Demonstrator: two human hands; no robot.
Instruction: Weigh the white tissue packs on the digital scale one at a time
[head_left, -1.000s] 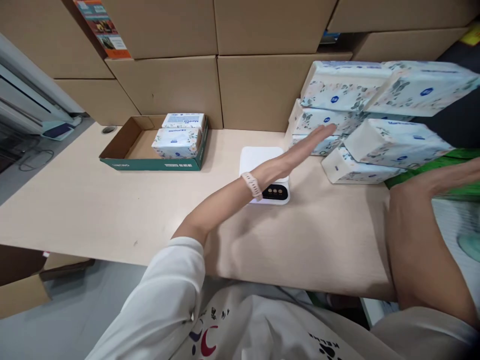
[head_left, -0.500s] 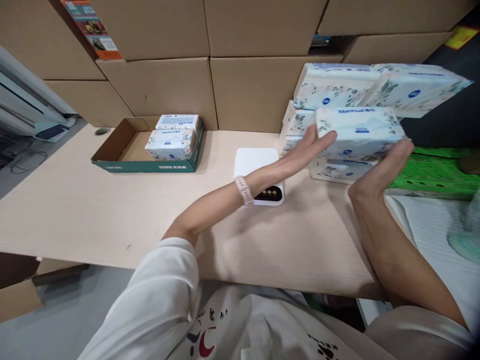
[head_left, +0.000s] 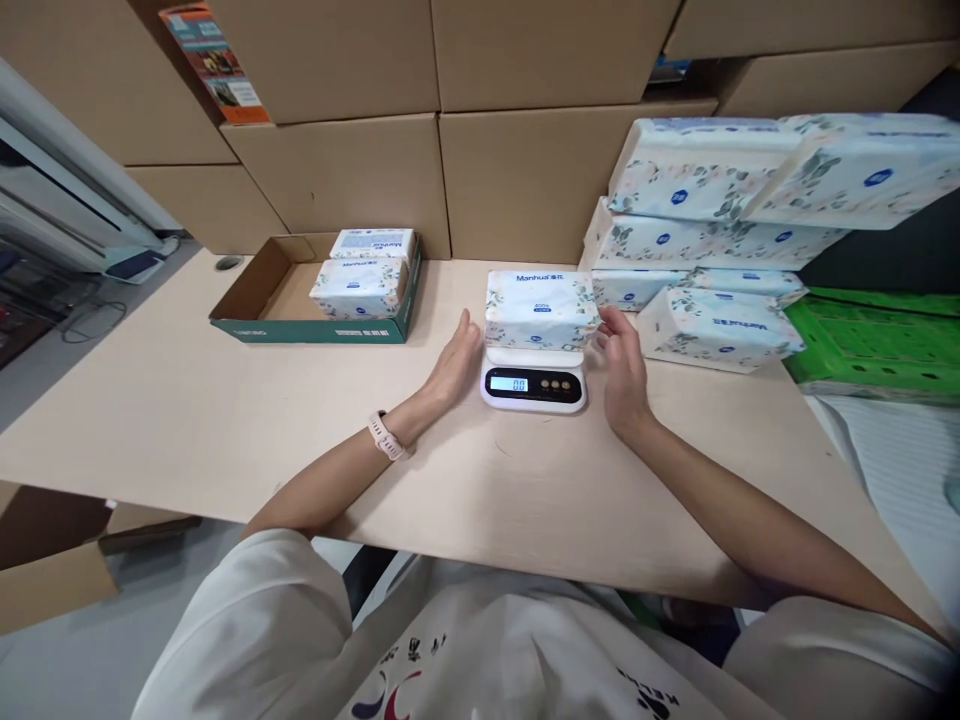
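A tissue pack [head_left: 541,312] with a floral print lies on the white kitchen scale [head_left: 534,402], whose lit display reads 0.0. To its left my left hand [head_left: 452,362] is open, fingers stretched and a little apart from the pack. My right hand [head_left: 624,370] stands at the pack's right end, fingers loosely bent and spread; whether the fingertips touch the wrapper I cannot tell. More tissue packs [head_left: 721,325] are stacked to the right of my right hand.
At the left, a green-edged cardboard tray [head_left: 315,331] holds two tissue packs. Large cardboard boxes [head_left: 525,185] form a wall behind the table [head_left: 450,490]. A bright green package [head_left: 870,345] lies past the stack, at the right.
The tissue pack has moved left from the stack onto the scale. Both hands came left with it and have parted to its two sides. The scale's display now shows.
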